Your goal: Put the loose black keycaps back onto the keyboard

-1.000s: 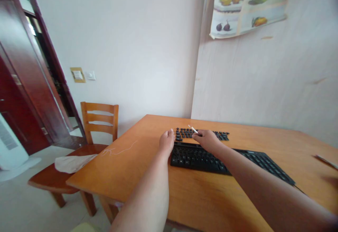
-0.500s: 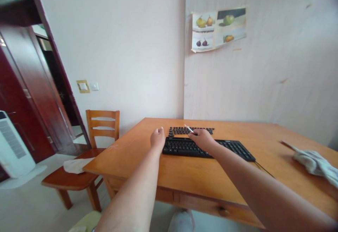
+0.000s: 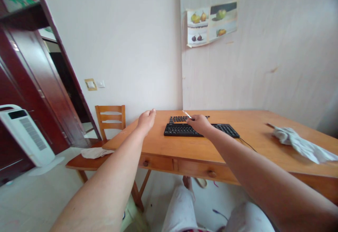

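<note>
A black keyboard (image 3: 179,130) lies on the wooden table, with its cable trailing off to the right. Behind it, loose black keycaps (image 3: 175,119) are laid out in rows. My right hand (image 3: 200,124) is over the middle of the keyboard and hides some keys. Its fingers are closed on a thin silvery two-pronged tool (image 3: 186,114) that points up and left. Off the keyboard's left end, my left hand (image 3: 146,121) is held above the table, apart from the keyboard. Its fingers are curled closed, and whatever they may hold is hidden.
A grey-white cloth (image 3: 295,140) lies on the table (image 3: 155,147) at the right, by a dark stick end. On the left stands a wooden chair (image 3: 110,117) with a pale cloth (image 3: 95,152) on its seat. A white tower appliance (image 3: 30,133) stands farther left.
My view has shifted, showing more of my legs and the floor. My left hand has moved left, away from the keyboard. My right hand still holds the tool over the keyboard.
</note>
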Demonstrator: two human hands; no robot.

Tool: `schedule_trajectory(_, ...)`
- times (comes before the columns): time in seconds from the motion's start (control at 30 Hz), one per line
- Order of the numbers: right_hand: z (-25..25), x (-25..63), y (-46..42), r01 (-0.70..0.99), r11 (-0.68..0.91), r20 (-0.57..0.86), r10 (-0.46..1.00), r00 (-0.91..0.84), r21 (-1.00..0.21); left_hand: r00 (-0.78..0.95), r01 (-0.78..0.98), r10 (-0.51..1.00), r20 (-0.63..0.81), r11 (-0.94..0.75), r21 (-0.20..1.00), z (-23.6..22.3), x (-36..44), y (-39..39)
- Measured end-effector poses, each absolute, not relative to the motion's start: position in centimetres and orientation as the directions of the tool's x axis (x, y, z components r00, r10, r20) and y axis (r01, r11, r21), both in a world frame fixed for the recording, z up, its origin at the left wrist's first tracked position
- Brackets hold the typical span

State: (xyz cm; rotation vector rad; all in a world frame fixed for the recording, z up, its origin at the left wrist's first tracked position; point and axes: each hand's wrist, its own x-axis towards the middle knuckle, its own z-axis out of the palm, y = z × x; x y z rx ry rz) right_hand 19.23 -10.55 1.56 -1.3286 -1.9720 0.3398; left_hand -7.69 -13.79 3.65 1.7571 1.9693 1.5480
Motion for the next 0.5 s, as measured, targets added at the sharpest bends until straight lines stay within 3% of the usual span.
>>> schedule_trajectory(0.5, 3.1, 21.0, -15.8, 0.619, 0.457, 0.478, 0.866, -0.145, -0.639, -0.287, 0.757, 0.763, 0.579, -0.189, 0.625, 9.2, -7.7, -21.6)
